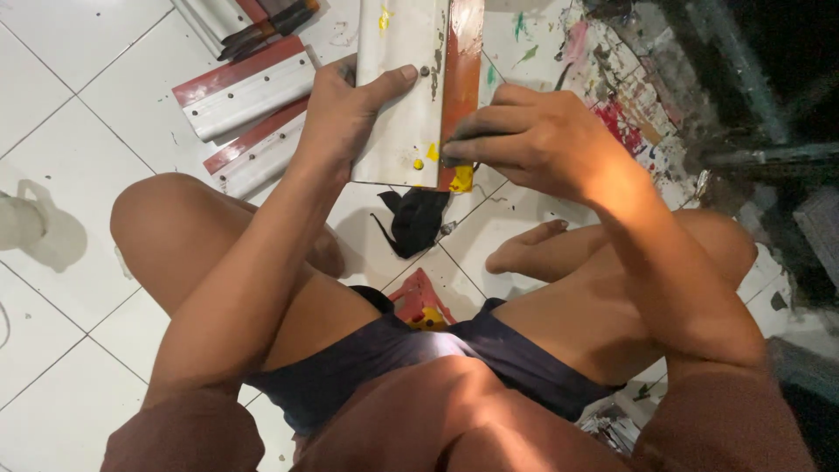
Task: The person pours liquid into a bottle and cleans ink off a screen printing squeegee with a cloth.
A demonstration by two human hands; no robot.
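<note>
Fingers (398, 80) of my left hand (345, 105) are closed around the near end of a long squeegee (411, 96), thumb across its pale metal face and the other fingers hidden behind it, so that the tool is held up off the floor and tilted toward my eyes. My right hand (533, 131) is curled almost shut, its fingertips (463, 140) pressed together against the lower edge where the pale body meets the orange-red rubber blade (463, 70); whether they pinch a small scraper or only the blade I cannot tell. Yellow paint blobs (461, 179) cling at that corner, which explains the close, steadying grip: one hand braces, the other works the soiled spot.

I sit cross-legged on the white tiled floor (70, 114), the squeegee above my knees. Two more squeegees (249, 87) of the same make lie side by side on the tiles just beyond my left hand, well apart from the one held. A black rag (415, 218) lies crumpled on the floor below the tool, near my foot (524, 249). A red and yellow scrap (419, 301) sits between my legs. Paint smears (625, 122) mark the tiles to the right, beside a dark frame (743, 105).
</note>
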